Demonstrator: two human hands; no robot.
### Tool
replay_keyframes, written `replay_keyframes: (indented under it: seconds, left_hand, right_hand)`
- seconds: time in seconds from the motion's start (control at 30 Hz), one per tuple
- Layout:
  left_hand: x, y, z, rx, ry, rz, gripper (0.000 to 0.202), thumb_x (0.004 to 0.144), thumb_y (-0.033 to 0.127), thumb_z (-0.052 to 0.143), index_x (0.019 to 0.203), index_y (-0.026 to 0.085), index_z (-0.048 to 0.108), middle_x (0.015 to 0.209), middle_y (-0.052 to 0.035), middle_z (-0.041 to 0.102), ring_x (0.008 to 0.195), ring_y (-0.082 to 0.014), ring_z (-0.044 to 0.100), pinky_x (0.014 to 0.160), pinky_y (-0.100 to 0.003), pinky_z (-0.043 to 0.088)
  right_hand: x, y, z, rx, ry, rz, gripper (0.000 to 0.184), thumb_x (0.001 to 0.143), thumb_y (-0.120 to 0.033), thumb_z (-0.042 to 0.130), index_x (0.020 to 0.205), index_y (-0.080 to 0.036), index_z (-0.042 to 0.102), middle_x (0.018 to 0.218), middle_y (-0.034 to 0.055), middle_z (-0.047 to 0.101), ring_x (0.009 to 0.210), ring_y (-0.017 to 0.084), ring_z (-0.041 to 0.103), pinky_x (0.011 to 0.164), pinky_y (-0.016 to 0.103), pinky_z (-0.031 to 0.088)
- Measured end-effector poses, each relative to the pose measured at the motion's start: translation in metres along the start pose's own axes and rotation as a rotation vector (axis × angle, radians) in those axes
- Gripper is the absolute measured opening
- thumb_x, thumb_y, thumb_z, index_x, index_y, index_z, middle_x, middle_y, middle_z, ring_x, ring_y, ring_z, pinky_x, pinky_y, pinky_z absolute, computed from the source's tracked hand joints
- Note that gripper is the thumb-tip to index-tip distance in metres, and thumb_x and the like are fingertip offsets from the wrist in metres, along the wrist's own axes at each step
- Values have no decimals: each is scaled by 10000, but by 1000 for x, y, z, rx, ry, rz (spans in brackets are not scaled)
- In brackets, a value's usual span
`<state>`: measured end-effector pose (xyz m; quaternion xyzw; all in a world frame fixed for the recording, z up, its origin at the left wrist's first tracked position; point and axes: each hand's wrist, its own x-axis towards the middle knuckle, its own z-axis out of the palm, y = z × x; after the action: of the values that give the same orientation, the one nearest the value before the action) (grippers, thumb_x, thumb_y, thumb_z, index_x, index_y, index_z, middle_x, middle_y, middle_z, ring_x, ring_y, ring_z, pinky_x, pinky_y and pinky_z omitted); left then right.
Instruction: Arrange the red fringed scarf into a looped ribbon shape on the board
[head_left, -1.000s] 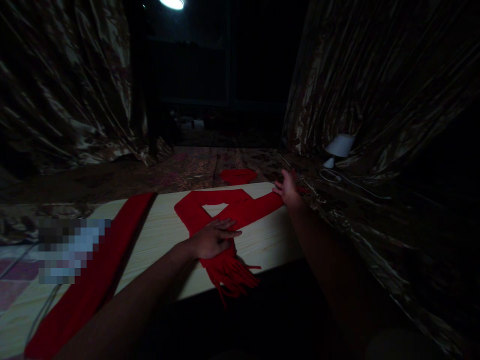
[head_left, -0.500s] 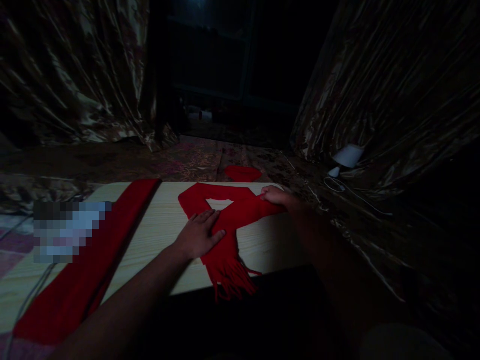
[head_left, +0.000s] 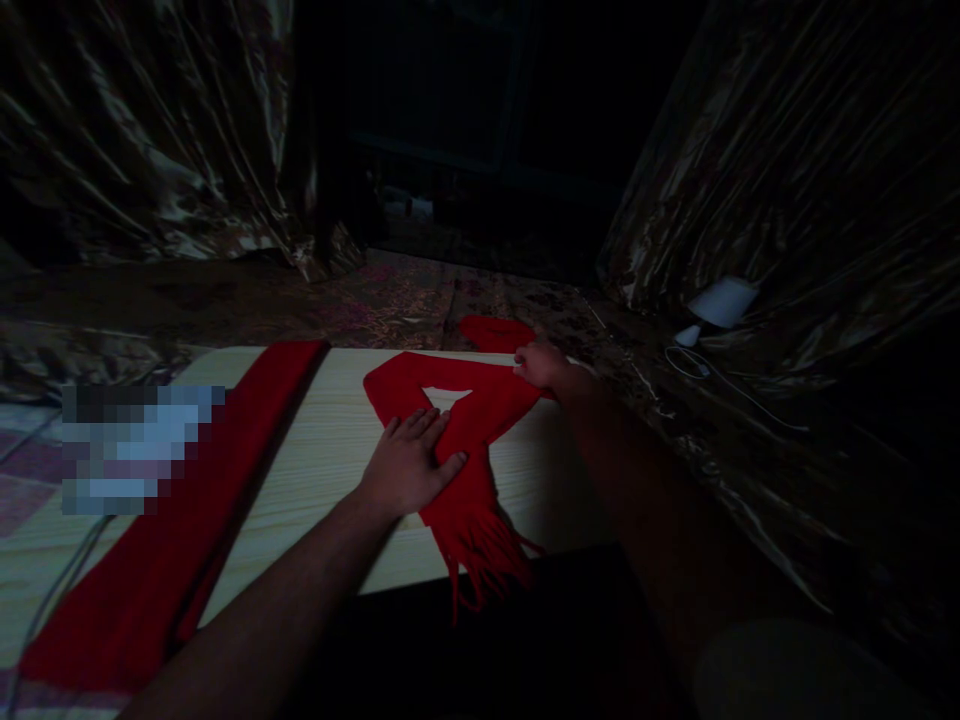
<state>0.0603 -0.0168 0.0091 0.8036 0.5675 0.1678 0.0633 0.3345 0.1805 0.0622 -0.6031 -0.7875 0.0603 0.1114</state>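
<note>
A red fringed scarf [head_left: 469,467] lies looped on the light wooden table [head_left: 315,480], its tassels hanging over the near edge. My left hand [head_left: 411,462] rests flat on the crossing of the loop, fingers spread. At the far right of the loop, my right hand [head_left: 541,364] is closed on the scarf, pinching its edge. Pale tabletop shows through the small opening in the middle of the loop. Part of the scarf by my right hand is hidden behind that hand and wrist.
Left of the scarf, a long folded red cloth [head_left: 199,500] crosses the table beside a blurred-out object [head_left: 135,450] and a cable. Another red cloth piece [head_left: 495,331] lies past the far edge. A small white lamp [head_left: 721,303] stands at right. Patterned curtains [head_left: 187,130] hang behind.
My right hand has moved away from me and slightly left with the scarf, folding that side up toward the loop's far strip. My left hand stays flat on the scarf. The view has shifted slightly.
</note>
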Motion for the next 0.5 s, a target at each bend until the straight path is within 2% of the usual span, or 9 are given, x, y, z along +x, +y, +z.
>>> replay_keyframes:
  seconds: [0.1, 0.2, 0.3, 0.4, 0.5]
  left_hand:
    - [0, -3, -2, -2, -30, -7, 808, 920, 698, 417, 1547, 187, 421, 1575, -146, 428, 1472, -334, 368, 1203, -547, 247]
    - [-1, -4, -3, -12, -28, 1, 833, 912, 721, 418, 1589, 243, 331, 1588, -139, 411, 1480, -341, 353, 1188, -553, 259]
    - [-1, -5, -1, -9, -15, 11, 809, 914, 727, 416, 1597, 311, 295, 1582, -128, 427, 1480, -336, 355, 1177, -550, 269]
    - [-1, -7, 1, 9, -10, 18, 767, 919, 724, 408, 1562, 305, 385, 1581, -136, 426, 1478, -337, 360, 1177, -554, 262]
    - [0, -8, 3, 28, 2, 30, 748, 928, 709, 407, 1542, 283, 430, 1581, -152, 418, 1475, -337, 366, 1171, -558, 275]
  right_hand:
    - [-15, 18, 4, -37, 106, -26, 196, 818, -193, 710, 1012, -180, 743, 1168, 132, 700, 1115, 259, 609, 1038, 366, 415]
    - [-33, 40, -3, -5, 168, -9, 293, 839, -138, 644, 1119, -158, 730, 1213, 133, 693, 1134, 244, 610, 1047, 349, 420]
    - [-57, 58, -12, 76, 82, 18, 458, 755, -120, 701, 1208, -189, 708, 1269, 94, 688, 1140, 241, 627, 1036, 338, 449]
    - [-82, 71, -12, 146, -10, 44, 567, 702, -142, 752, 1262, -205, 687, 1291, 78, 688, 1143, 246, 642, 1030, 337, 466]
    - [-98, 81, -6, 100, 16, 119, 589, 734, -252, 779, 1307, -180, 660, 1340, 115, 658, 1187, 274, 630, 1049, 364, 459]
